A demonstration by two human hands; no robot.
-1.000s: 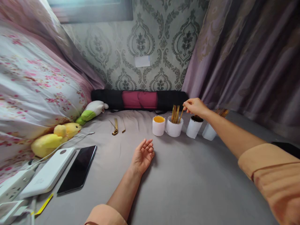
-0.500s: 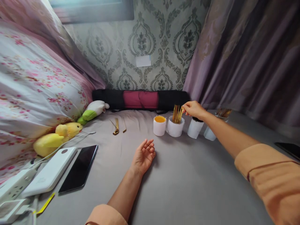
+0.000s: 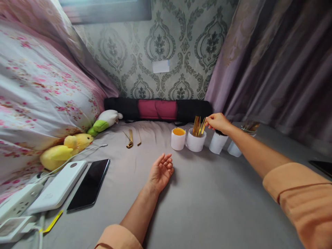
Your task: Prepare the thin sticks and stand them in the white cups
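Note:
My right hand [image 3: 217,122] is closed in a pinch at the rim of a white cup [image 3: 195,144]. Between its fingertips is the upper end of a slim gold utensil [image 3: 202,128], whose lower part is hidden in the cup; its exact kind is unclear. Several more gold utensils [image 3: 196,126] stand upright in the same cup. My left hand [image 3: 161,171] rests palm up on the grey sheet [image 3: 202,207], fingers loosely curled, with nothing in it. To the left, several gold spoons [image 3: 129,140] lie together, and a thin gold utensil [image 3: 139,137] lies apart from them.
A white cup with an orange inside [image 3: 178,140] stands left; a dark-topped white cup [image 3: 218,142] and a filled jar [image 3: 234,148] stand right. Leftward lie a phone [image 3: 89,185], power bank [image 3: 58,188], power strip [image 3: 22,199] and plush toys [image 3: 59,152]. A black-and-maroon roll [image 3: 157,109] lies behind.
The whole view has shifted slightly. My right hand stays at the cup with its pinch on the gold utensil, which leans a little more to the right. My left hand keeps its pose.

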